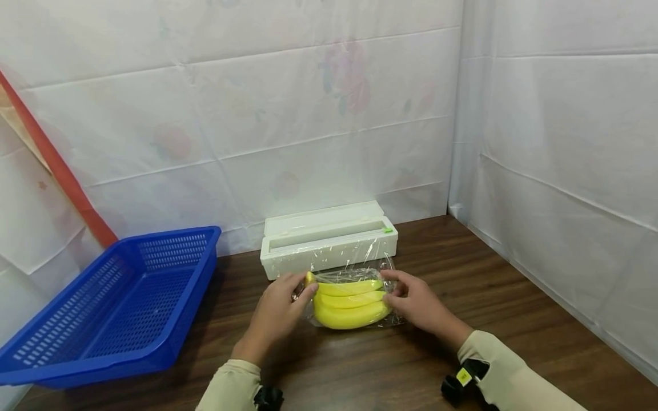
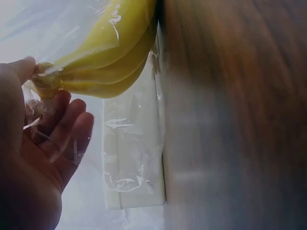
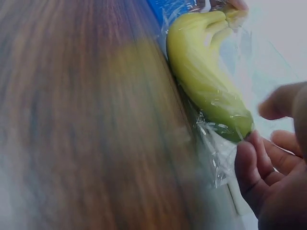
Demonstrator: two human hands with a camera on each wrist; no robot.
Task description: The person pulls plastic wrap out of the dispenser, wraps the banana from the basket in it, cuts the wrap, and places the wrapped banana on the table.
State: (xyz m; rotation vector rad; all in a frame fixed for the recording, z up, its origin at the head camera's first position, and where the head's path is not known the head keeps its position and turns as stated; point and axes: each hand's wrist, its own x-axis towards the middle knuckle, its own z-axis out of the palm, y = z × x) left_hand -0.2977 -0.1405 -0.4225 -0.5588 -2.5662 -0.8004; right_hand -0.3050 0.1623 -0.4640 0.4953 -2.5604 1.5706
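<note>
A bunch of yellow bananas (image 1: 352, 314) lies on its side, wrapped in clear plastic film (image 1: 386, 264). My left hand (image 1: 281, 302) pinches the stem end (image 2: 47, 79) between thumb and fingers, with crumpled film among the fingers. At the other end, my right hand (image 1: 418, 299) forms a loose C around the greenish banana tips. In the right wrist view its fingertips (image 3: 245, 155) touch the wrapped tip, while the thumb (image 3: 278, 103) stands apart. Loose film hangs below that tip.
Just behind the bananas stands a long white cling film dispenser (image 1: 329, 260), lid raised, a green piece at its right end. The blue plastic basket (image 1: 169, 345) sits on the left of the wooden table (image 1: 493, 274). White sheeting (image 1: 319, 108) encloses the back and right.
</note>
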